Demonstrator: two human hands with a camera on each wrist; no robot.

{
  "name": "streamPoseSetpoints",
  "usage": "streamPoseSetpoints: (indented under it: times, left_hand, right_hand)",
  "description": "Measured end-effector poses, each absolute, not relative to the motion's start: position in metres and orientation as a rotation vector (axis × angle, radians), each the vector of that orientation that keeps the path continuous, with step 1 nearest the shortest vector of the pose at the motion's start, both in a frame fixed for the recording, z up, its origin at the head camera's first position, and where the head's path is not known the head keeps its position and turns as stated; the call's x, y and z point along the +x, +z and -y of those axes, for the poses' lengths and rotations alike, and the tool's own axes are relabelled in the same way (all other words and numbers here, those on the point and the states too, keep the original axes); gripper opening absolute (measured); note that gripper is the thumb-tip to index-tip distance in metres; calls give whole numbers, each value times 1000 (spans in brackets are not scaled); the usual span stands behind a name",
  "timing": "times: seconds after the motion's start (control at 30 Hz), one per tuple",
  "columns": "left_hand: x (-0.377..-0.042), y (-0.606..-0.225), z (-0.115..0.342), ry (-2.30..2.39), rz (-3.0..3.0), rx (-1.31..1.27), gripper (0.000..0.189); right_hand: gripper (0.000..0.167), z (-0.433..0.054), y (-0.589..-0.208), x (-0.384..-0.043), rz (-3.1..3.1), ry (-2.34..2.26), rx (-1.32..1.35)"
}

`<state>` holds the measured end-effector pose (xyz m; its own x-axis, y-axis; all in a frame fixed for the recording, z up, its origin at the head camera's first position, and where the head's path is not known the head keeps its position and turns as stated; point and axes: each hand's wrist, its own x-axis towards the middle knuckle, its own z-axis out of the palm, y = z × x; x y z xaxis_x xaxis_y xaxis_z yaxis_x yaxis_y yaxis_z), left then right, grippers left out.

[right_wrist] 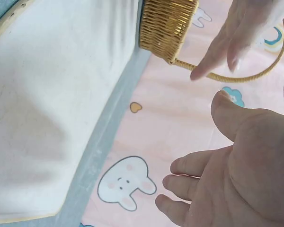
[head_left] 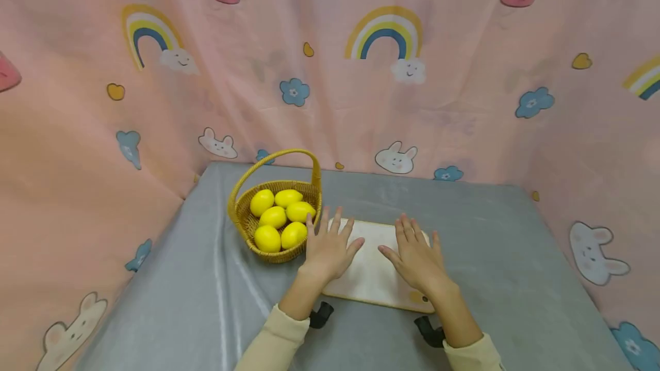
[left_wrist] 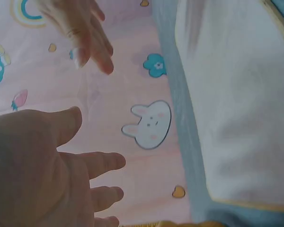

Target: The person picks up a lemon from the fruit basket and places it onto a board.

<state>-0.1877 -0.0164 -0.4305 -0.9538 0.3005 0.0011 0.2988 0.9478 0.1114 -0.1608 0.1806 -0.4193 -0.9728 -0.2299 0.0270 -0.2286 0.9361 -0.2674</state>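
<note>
Both hands hover palm-down over a white cutting board [head_left: 378, 262] with a thin tan edge. My left hand [head_left: 327, 249] is over the board's left part, its fingers straight and spread. Over the right part is my right hand [head_left: 416, 253], fingers extended and thumb pointing inward. Neither hand holds anything. Beside the left fingertips stands a yellow wicker basket [head_left: 275, 256] with a tall handle, and several lemons [head_left: 272, 217] lie inside it. In the right wrist view, a gap shows between the right hand [right_wrist: 246, 165] and the board [right_wrist: 47, 109].
A grey cloth [head_left: 495, 245] covers the table. Pink printed curtain [head_left: 330, 113] encloses the back and both sides. A black wrist mount [head_left: 430, 332] shows under the right wrist, another [head_left: 322, 315] under the left.
</note>
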Motion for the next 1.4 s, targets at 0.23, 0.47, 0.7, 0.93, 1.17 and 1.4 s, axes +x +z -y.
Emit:
streamPoseSetpoints:
  times: [0.23,0.47,0.7,0.93,1.17,1.4]
  left_hand:
    - [-174,-427,53,470,-3067,504,62]
    - [-143,-427,134,1057,-3045,505,53]
    - [-125,-421,222,1144,-3173,19,53]
    - [-166,-440,257,977,-3206,-33,68]
    - [-207,-462,252,1126,-3116,96,92]
    - [-223,-483,242,1488,-2945,217,86]
  right_hand:
    - [76,-176,-419,-162,-3045,-449,-383]
    - [70,-169,-423,-163,-3011,-447,-426]
    - [70,-162,-427,-168,-2991,-450,-447]
    - [69,-157,-426,-170,-2978,-453,-472]
    - [66,-155,-425,-170,-2965,-449,-471]
    - [65,-154,-425,-170,-2948,-460,-459]
